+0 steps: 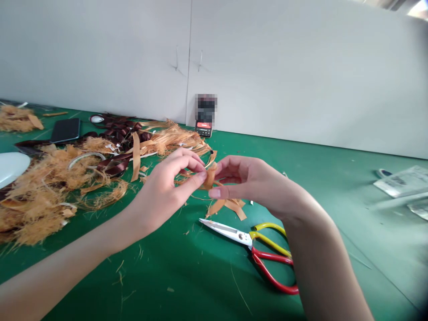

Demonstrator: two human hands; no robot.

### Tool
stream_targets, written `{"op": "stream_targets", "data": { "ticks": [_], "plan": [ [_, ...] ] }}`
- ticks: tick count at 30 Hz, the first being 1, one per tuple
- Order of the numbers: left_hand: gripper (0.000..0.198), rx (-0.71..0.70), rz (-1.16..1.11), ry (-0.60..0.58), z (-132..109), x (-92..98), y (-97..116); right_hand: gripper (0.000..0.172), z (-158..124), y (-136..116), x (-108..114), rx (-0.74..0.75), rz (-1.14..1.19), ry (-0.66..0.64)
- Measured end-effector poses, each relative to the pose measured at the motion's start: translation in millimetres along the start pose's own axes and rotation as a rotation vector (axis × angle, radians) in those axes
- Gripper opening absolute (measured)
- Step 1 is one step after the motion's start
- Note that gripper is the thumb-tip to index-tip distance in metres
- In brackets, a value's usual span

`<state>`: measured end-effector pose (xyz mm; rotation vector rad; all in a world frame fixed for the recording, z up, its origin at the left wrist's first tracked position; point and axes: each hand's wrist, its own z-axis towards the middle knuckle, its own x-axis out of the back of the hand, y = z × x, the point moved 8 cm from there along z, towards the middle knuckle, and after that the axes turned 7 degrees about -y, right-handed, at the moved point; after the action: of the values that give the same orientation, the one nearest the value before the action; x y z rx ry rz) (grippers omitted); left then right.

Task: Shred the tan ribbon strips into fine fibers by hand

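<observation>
A short curled tan ribbon strip (210,176) is pinched between the thumb and fingers of my left hand (167,191), above the table. My right hand (254,183) curves in from the other side, its fingertips at the strip's edge. A gap shows between its thumb and fingers; whether they touch the strip is hard to see. Below the hands lie several cut tan strips (230,206). Scissors (237,234) with one yellow and one red handle rest on the table, blades partly apart, the handles partly behind my right forearm.
Frayed tan fibre (43,187) is heaped on the left of the green table (160,276), with dark brown ribbon (117,133) behind. A dark phone (66,130) lies there; another phone (203,128) leans against the white wall (284,67). Plastic packets (403,180) are at right.
</observation>
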<state>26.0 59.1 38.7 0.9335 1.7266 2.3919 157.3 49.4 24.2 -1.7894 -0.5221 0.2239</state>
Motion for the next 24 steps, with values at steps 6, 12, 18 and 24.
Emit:
{"op": "stream_targets", "data": {
  "ticks": [6,12,18,24],
  "plan": [
    [0.015,0.005,0.098,-0.002,-2,-2.7,-4,0.017,-3,-6,1,0.025,-0.118,0.075],
    [0.013,0.01,0.096,-0.005,-2,-2.8,-3,0.016,-2,-7,4,0.019,-0.198,0.098],
    [0.015,-0.144,0.378,0.047,-3,-2.6,13,0.014,-3,-4,1,0.016,-0.205,0.041],
    [0.014,-0.322,0.625,0.169,-13,-5.9,30,0.015,-2,-6,-1,0.044,-0.194,0.055]
  ]
}}
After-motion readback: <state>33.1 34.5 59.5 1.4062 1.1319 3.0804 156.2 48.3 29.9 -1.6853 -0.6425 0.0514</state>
